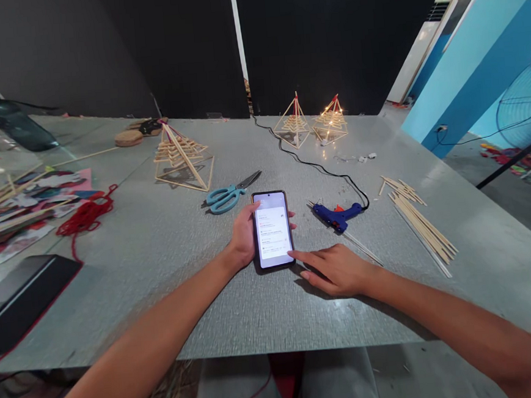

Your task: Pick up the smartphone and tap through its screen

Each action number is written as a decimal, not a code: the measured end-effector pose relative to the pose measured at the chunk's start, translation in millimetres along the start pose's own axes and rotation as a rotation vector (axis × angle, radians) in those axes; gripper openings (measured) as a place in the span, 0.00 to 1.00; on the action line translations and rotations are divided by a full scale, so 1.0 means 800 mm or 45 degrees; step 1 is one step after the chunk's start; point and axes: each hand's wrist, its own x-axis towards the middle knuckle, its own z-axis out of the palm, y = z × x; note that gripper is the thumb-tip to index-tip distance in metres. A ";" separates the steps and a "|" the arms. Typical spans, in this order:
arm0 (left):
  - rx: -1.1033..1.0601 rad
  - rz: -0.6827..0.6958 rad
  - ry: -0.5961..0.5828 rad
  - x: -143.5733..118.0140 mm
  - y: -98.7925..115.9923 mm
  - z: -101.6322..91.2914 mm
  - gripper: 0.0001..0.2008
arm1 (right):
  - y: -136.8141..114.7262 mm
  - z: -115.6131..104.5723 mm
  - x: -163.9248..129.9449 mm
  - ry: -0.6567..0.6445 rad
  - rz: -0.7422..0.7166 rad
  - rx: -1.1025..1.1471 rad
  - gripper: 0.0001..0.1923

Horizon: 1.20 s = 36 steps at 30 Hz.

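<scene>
My left hand (pixel 244 236) is wrapped round a smartphone (pixel 273 235), its thumb on the near edge and fingertips showing at the right side. The phone's screen is lit with a list of small text entries. My right hand (pixel 334 269) has its index finger stretched to the lower right corner of the screen, the other fingers loosely bent and holding nothing. Just beyond the phone lie light-blue-handled scissors (pixel 228 196). Right of it a blue glue gun (pixel 338 216) rests on its side, with a clear glue stick (pixel 362 248) close to my right hand.
Wooden sticks (pixel 424 226) lie at right. A stick pyramid (pixel 184 156) stands at left, two more, one with lit fairy lights (pixel 331 120), at the back. Red yarn (pixel 87 212), fabric scraps (pixel 27 205), a dark laptop-like slab (pixel 25 297) and a bottle (pixel 15 123) occupy the left. A black cord (pixel 308 157) crosses the table.
</scene>
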 end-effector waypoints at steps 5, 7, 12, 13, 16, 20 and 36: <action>0.001 -0.008 -0.014 0.000 0.000 0.000 0.26 | 0.001 0.001 0.000 0.007 -0.008 0.010 0.32; 0.004 -0.009 -0.023 0.000 0.000 0.000 0.26 | 0.002 0.002 0.000 0.019 -0.013 0.014 0.32; 0.018 0.005 -0.024 -0.001 0.000 0.001 0.27 | 0.002 0.002 -0.001 0.036 -0.024 0.020 0.31; 0.021 0.006 -0.022 -0.001 0.000 0.001 0.27 | 0.002 0.002 -0.001 0.036 -0.023 0.021 0.31; 0.027 0.005 -0.026 0.000 0.000 0.000 0.27 | 0.002 0.002 -0.001 0.033 -0.021 0.018 0.31; 0.028 -0.001 -0.029 0.000 0.000 0.000 0.27 | 0.002 0.003 0.000 0.033 -0.022 0.007 0.31; 0.015 0.005 -0.046 0.001 0.000 -0.003 0.27 | 0.002 0.002 -0.001 0.032 -0.024 0.003 0.32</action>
